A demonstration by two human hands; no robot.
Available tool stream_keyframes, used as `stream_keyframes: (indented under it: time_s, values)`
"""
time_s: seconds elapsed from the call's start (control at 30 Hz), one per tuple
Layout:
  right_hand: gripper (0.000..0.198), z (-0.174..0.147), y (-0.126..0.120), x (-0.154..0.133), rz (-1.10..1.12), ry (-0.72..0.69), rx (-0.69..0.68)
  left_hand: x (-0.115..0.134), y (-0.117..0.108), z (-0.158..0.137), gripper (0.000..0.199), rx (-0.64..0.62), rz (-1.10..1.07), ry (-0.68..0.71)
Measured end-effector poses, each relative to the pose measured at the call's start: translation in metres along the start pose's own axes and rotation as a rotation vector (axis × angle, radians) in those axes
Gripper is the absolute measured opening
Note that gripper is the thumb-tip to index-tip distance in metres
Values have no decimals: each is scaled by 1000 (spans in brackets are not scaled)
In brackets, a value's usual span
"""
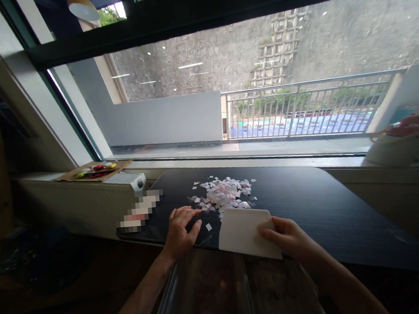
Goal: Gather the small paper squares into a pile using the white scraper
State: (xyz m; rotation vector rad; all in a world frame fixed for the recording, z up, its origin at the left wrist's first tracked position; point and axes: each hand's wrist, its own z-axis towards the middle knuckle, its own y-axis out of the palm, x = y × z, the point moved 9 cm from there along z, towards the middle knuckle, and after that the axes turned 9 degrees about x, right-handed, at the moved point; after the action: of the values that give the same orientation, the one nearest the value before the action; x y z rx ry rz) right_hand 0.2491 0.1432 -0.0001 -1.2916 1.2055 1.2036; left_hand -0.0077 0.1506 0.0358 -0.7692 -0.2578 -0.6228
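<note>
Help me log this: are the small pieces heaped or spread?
Mostly heaped: the small pieces overlap in a mound, some scattered around it.

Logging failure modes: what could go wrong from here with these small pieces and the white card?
Scatter: the pile looks light and loose, so a brisk push could spread it.
Stray: one loose piece lies apart, towards the near edge of the table, and might be missed.
Slip: the right grip holds the white card at one side, so it may twist.

Indoor work area beside a broad window (195, 71), home or workshop indeterminable: dark tabletop (292, 199) bearing heaped small squares (225, 193); grille-topped heater (121, 179) at left; metal railing (296, 87) outside.
</note>
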Motion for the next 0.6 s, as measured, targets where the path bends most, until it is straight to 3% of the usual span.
stream_keyframes:
  time_s: [0.17,0.43,0.53,0.6]
  values:
    - [39,4,-9,-17,-89,-112,81,-1,1,0,23,-5,1,-11]
    - [26,27,35,-47,-423,-380,92,-7,2,0,25,-7,7,-20]
    - [20,21,20,-49,-509,-376,53,-7,2,0,25,-11,2,-15]
    - [21,10,-8,-49,-532,-325,70,-7,2,0,25,-7,-2,-17]
